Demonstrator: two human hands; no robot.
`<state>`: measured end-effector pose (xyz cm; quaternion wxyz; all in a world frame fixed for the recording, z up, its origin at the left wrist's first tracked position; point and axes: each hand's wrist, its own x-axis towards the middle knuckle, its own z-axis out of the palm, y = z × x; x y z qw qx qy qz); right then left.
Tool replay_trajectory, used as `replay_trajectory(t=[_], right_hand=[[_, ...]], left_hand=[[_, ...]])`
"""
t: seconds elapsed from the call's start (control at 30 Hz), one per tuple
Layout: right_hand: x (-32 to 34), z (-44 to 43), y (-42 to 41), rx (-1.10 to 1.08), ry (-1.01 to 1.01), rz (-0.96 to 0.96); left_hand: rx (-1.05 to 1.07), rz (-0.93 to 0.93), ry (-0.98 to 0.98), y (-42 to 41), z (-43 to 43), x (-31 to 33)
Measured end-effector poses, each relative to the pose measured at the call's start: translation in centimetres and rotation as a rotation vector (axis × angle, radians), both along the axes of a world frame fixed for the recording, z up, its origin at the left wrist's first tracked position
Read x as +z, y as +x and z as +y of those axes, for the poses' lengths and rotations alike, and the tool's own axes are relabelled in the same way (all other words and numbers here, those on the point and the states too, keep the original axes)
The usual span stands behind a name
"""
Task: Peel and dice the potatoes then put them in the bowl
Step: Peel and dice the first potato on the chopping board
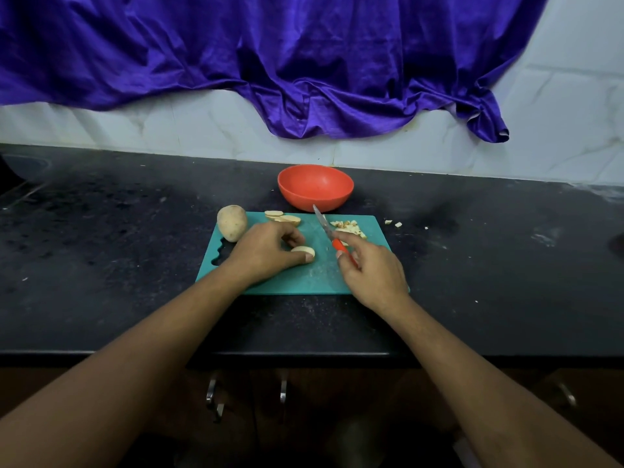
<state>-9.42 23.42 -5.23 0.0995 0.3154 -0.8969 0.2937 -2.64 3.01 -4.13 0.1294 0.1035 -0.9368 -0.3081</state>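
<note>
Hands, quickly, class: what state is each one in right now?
Left hand: pinches a potato slice on the cutting board.
Right hand: grips the knife by its red handle.

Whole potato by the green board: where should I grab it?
Grip the whole potato across its narrower middle, from above and the left. It lies on its side, pointing away, with bare counter on its left; the left hand crowds its right.
</note>
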Motion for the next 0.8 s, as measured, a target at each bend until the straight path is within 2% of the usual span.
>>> replay_trajectory(t=[0.13, 0.4, 0.53, 0.8], right_hand=[[0.1, 0.0, 0.0, 0.012, -0.002, -0.033], [1.1, 0.5, -0.3, 0.043, 0.065, -0.195], [1.8, 0.4, 0.4, 0.067, 0.150, -0.155], [2.3, -0.3, 1.2, 0.072, 0.227, -0.081]], left_hand=[[-0.051, -0.011, 0.036, 0.1, -0.4, -0.1], [0.071, 0.088, 0.014, -0.4, 0.1, -1.7], [0.048, 0.090, 0.014, -0.3, -0.1, -1.7], [0.149, 0.103, -0.062, -1.1, 0.7, -1.8]])
